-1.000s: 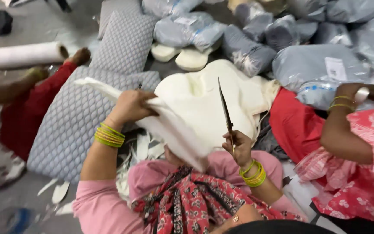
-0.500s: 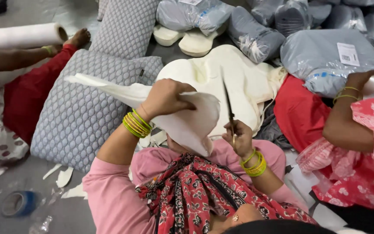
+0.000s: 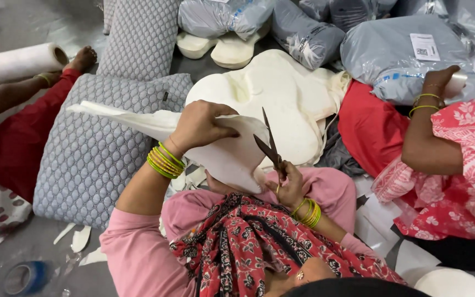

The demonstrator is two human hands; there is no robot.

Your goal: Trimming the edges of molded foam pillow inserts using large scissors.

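My left hand grips a cream foam piece from above, holding it up over my lap. A long thin strip of the same foam trails off to the left from it. My right hand holds dark scissors with the blades apart and pointing up, their tips at the foam's right edge. Yellow-green bangles sit on both my wrists. Behind the held piece lies a larger contoured cream foam pillow core.
A grey quilted pillow cover lies at left, another behind it. Grey plastic-wrapped packages fill the back. Another person's arm with bangles is at right; a second person's leg and foot at left. A blue tape roll and foam scraps lie on the floor.
The scissors have opened at the foam's edge, having stood upright with blades together. My left hand has shifted right along the foam and turned it.
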